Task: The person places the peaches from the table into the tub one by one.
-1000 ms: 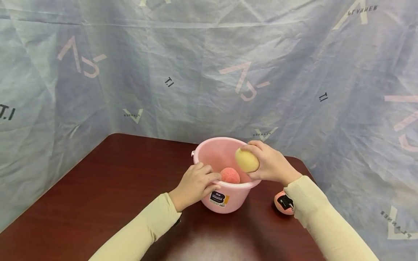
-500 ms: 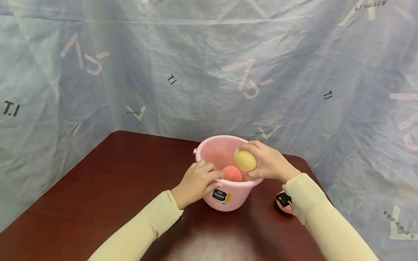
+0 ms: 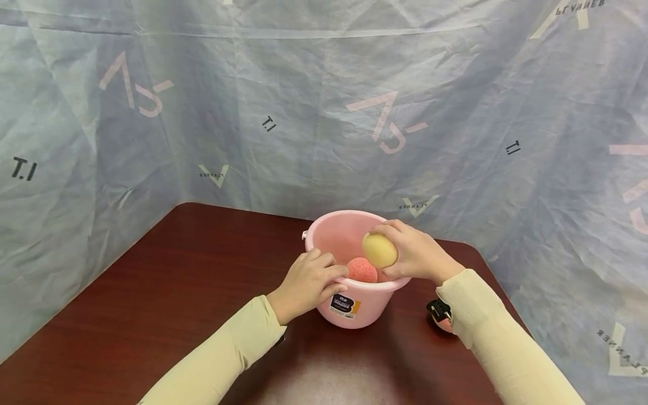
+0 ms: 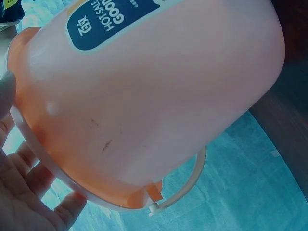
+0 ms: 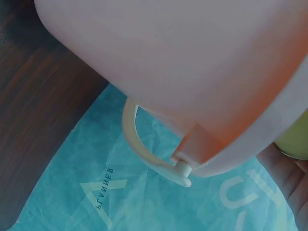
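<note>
Inside the pink bucket (image 3: 373,306): red ball (image 3: 362,270); left hand (image 3: 310,282) pinches rim (image 3: 378,286), right hand (image 3: 417,254) grips yellow ball (image 3: 379,250)

The head view is moderately bright and evenly lit, with only slight softness. A pale, diffuse glare whitens the near part of the desk (image 3: 329,379), and soft dark shadows lie beside the pink bucket (image 3: 372,309). Faint light streaks follow creases in the drape (image 3: 314,73). The 2 wrist views are dimmer and tinted: the drape turns cyan, the bucket's wall orange near its rim, the desk almost black in places.
</note>
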Motion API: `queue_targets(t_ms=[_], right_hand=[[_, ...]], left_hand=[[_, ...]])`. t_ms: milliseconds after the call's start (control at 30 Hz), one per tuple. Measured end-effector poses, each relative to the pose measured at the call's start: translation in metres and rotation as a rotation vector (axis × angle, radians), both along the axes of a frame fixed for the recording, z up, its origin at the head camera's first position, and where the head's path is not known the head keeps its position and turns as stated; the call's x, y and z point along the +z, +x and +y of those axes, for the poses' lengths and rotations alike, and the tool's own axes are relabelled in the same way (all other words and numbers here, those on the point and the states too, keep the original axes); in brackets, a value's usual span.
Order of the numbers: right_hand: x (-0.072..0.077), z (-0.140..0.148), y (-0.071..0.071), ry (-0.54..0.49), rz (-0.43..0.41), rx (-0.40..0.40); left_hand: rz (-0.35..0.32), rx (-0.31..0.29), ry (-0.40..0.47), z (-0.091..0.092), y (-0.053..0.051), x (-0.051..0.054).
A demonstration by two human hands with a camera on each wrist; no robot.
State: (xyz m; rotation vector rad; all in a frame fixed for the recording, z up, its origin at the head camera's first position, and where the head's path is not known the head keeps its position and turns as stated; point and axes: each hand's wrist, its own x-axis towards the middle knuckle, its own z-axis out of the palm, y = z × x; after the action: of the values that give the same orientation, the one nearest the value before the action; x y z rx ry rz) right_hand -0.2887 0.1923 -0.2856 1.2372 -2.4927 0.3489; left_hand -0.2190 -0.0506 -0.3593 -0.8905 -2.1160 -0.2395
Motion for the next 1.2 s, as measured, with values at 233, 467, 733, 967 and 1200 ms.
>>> queue_targets(t_ms=[233, 467, 733, 967, 1200], right_hand=[[0.0, -0.001, 0.0, 0.017, -0.023, -0.02], [0.001, -0.002, 0.0, 0.063, -0.005, -0.024], [0.007, -0.009, -0.001, 0.135, -0.034, -0.037], [0.009, -0.013, -0.001, 0.178, -0.082, -0.04], [0.009, -0.017, -0.001, 0.205, -0.061, -0.023]], left_hand=[[0.008, -0.002, 0.006, 0.0, 0.0, 0.0], [-0.018, -0.014, 0.019, 0.001, 0.001, -0.001], [-0.001, -0.013, 0.014, 0.001, 0.0, 0.0], [0.002, -0.014, 0.01, 0.0, -0.001, 0.001], [0.009, -0.018, 0.014, -0.001, 0.0, 0.001]])
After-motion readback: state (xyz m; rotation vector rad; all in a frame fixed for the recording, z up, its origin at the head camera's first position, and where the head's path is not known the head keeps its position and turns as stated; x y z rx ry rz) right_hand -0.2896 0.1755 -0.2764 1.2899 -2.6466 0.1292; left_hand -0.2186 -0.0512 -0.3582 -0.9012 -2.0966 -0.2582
